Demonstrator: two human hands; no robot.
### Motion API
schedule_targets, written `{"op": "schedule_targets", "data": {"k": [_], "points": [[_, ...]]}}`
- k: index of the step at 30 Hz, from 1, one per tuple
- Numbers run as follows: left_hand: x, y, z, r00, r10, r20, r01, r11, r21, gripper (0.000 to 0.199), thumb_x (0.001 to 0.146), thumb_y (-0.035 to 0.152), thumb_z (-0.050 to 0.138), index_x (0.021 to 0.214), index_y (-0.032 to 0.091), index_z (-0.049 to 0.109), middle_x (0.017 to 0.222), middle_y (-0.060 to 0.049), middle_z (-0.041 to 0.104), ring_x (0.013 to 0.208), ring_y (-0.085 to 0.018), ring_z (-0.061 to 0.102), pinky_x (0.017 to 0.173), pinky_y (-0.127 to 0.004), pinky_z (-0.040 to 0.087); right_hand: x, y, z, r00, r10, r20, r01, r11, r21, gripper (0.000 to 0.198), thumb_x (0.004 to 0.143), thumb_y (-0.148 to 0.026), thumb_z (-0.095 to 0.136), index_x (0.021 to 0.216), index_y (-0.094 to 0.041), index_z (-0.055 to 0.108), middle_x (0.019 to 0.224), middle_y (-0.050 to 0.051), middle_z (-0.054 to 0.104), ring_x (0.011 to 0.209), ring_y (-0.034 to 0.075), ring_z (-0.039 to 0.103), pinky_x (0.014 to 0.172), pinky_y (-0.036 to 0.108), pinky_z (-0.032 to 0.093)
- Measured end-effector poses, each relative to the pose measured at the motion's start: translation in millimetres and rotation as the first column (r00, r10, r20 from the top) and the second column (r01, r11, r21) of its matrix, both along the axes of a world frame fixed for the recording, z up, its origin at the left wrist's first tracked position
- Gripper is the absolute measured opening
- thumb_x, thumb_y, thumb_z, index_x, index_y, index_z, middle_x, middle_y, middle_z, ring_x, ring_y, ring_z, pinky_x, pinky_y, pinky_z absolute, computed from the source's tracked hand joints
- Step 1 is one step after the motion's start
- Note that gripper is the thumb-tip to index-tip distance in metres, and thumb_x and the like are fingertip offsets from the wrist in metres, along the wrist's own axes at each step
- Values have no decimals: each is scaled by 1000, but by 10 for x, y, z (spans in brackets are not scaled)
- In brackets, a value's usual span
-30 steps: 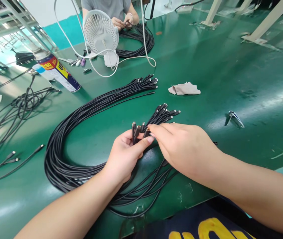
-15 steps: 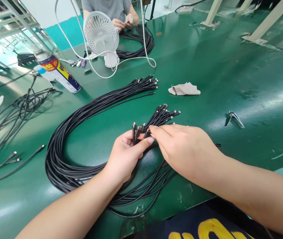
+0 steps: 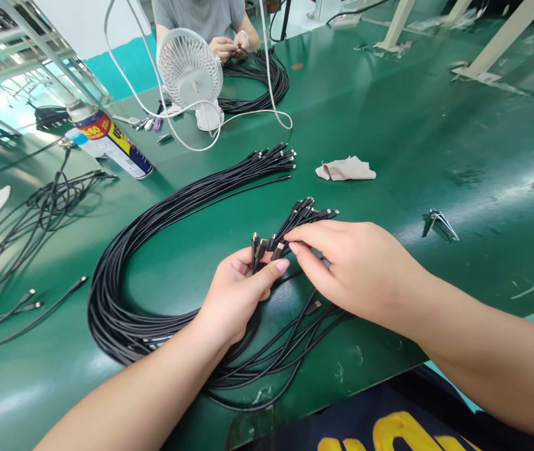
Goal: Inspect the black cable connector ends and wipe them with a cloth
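Observation:
My left hand [image 3: 241,285] is closed around several black USB cables, and their connectors [image 3: 261,249] stick up above the thumb. Close by on the right is my right hand [image 3: 349,263], with its thumb and forefinger slightly apart near the tip of one connector [image 3: 277,251]. I see nothing between those two fingertips. Just beyond both hands lies a bunch of cable ends [image 3: 307,212]. The thick black cable bundle [image 3: 107,282] curves across the green table to a second group of ends [image 3: 281,156]. Loose cables [image 3: 267,369] run below my hands.
A white fan [image 3: 189,72] with a looping cord and a spray can [image 3: 111,141] stand at the back left. Tangled cables [image 3: 51,200] lie far left. A cloth scrap [image 3: 346,168] and a metal clip [image 3: 440,224] are on the right. Across the table a person's hands [image 3: 229,47] handle cables.
My right hand has drawn slightly right and up from the connectors, and its thumb and forefinger have parted a little. My left hand keeps its hold on the cables.

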State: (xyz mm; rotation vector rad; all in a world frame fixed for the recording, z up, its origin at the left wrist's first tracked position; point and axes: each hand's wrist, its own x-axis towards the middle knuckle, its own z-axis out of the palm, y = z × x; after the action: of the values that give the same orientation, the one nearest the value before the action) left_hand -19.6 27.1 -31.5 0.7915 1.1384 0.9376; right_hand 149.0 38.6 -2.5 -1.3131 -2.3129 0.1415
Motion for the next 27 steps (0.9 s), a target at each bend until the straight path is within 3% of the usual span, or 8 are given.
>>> {"op": "schedule_targets", "data": {"k": [4, 7, 19, 27], "points": [[5, 2, 16, 1000, -8, -1, 8, 1000, -7, 26, 64, 21, 82, 73, 15, 59, 58, 7, 42, 46, -3, 28, 43, -19, 18, 16, 94, 20, 985, 27, -173, -72, 962, -264, 19, 90, -21, 52, 91, -17, 70, 79, 2, 70, 62, 12, 58, 57, 23, 38], [8, -1, 22, 1000, -10, -9, 10, 1000, 4, 25, 63, 21, 83, 73, 15, 61, 57, 7, 42, 46, -3, 28, 43, -19, 18, 20, 119, 24, 973, 39, -226, -112, 941, -320, 19, 90, -19, 52, 88, -17, 70, 77, 2, 70, 64, 12, 58, 57, 23, 37], [3, -4, 20, 998, -24, -63, 25, 999, 22, 26, 62, 26, 84, 74, 15, 64, 58, 8, 43, 46, -1, 29, 41, -17, 21, 53, 155, 9, 971, 101, -217, -157, 952, -262, 20, 90, -16, 54, 86, -18, 73, 81, 1, 73, 75, 13, 64, 68, 24, 43], [9, -2, 12, 997, -14, -76, 15, 1000, 15, 26, 59, 23, 85, 73, 15, 64, 56, 8, 44, 45, -2, 29, 41, -18, 21, 25, 101, -9, 991, 103, -83, -117, 976, -184, 22, 90, -16, 50, 91, -16, 72, 87, 5, 74, 79, 17, 67, 70, 27, 46]]}}
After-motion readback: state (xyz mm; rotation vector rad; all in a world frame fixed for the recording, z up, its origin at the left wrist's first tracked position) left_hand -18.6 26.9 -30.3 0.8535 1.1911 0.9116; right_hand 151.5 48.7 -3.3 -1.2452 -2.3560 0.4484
